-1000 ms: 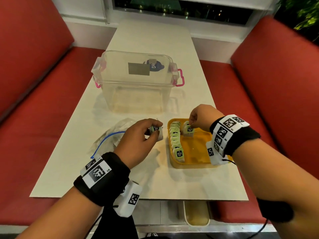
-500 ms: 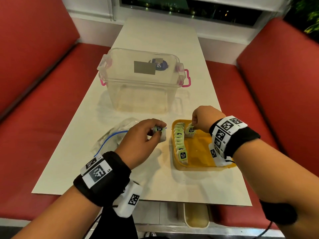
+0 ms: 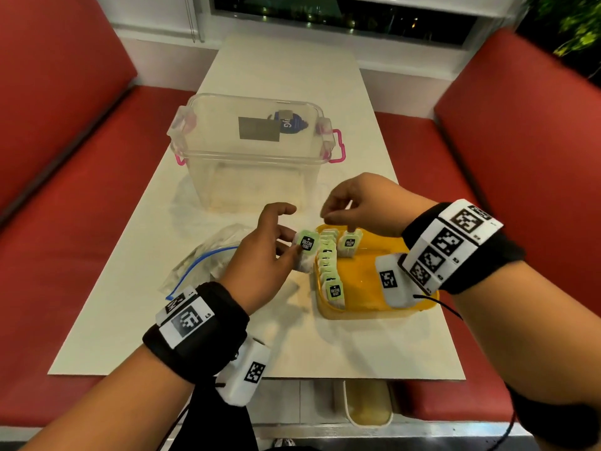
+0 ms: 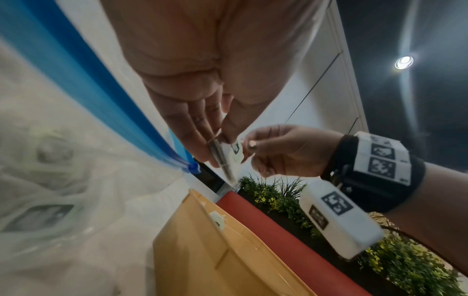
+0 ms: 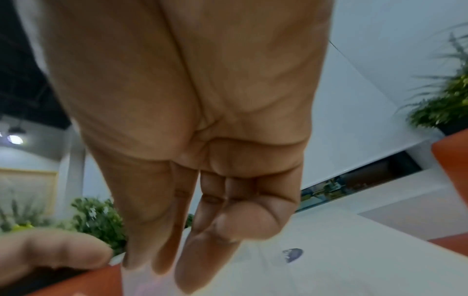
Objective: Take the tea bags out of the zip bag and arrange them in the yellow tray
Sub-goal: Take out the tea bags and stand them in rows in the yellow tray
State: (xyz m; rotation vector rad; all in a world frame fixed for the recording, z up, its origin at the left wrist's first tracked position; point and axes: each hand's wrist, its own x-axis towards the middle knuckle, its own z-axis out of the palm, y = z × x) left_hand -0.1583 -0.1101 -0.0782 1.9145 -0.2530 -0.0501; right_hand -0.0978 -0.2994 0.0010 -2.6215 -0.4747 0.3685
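Observation:
My left hand [image 3: 292, 244] pinches a green-labelled tea bag [image 3: 305, 247] between thumb and fingers, just left of the yellow tray [image 3: 367, 307]. The left wrist view shows the same tea bag [image 4: 234, 153] edge-on at the left hand's fingertips [image 4: 215, 148]. My right hand [image 3: 328, 218] hovers over the tray's far left corner with its fingers loosely curled. One fingertip touches the top of a tea bag [image 3: 349, 244] standing there. A row of several tea bags [image 3: 328, 265] lines the tray's left wall. The zip bag [image 3: 208, 255] lies crumpled to the left, partly hidden by my left hand.
A clear lidded box [image 3: 253, 157] with pink latches stands behind the tray and bag. Red bench seats [image 3: 81, 206] flank the narrow white table [image 3: 292, 346]. The tray's right half [image 3: 364, 265] holds no tea bags.
My right hand has lifted off the tea bag that it held in the tray, and only a fingertip touches it. My left hand has brought its tea bag closer to the tray, label up.

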